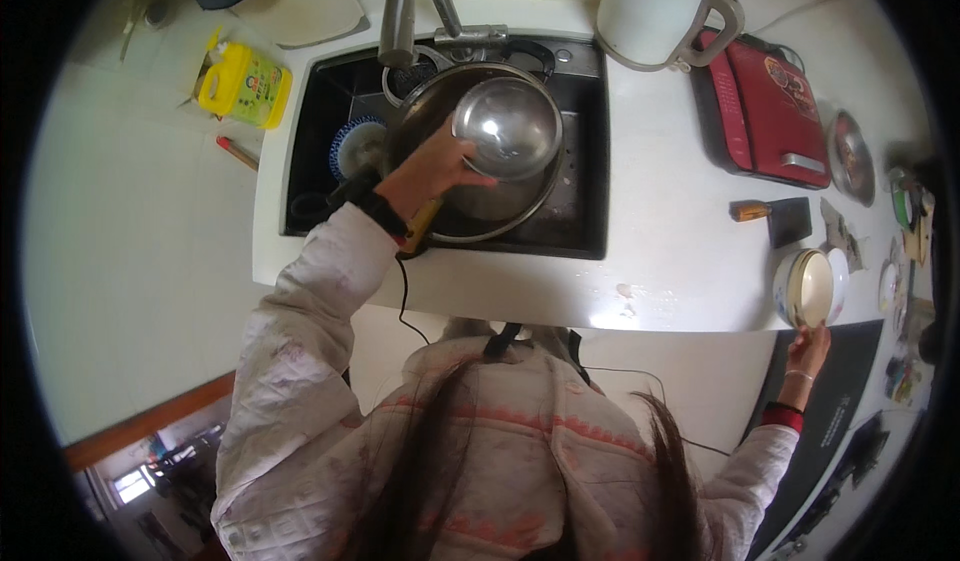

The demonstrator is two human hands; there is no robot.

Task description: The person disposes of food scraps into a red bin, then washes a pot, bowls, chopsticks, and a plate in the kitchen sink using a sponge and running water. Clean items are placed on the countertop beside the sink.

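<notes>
My left hand (pixel 442 162) grips a stainless steel bowl (pixel 511 130) by its left rim, with the thumb near the lower edge. The bowl is over a large metal pan (pixel 480 212) in the dark sink (pixel 586 216). Beside the pan, on the left, a blue-patterned bowl (pixel 358 148) lies in the sink. Far to the right, my right hand (pixel 808 347) has its fingers on the near rim of a cream-lined bowl (pixel 816 287). That bowl sits tilted together with other white bowls (pixel 840 276) at the counter's front edge.
A faucet (pixel 397 21) overhangs the sink's back. Left of the sink stands a yellow jug (pixel 251 88). A white electric kettle (pixel 652 13), a red electric griddle (pixel 772 111), a metal plate (pixel 851 157) and a cleaver (pixel 787 220) occupy the right counter (pixel 660 186).
</notes>
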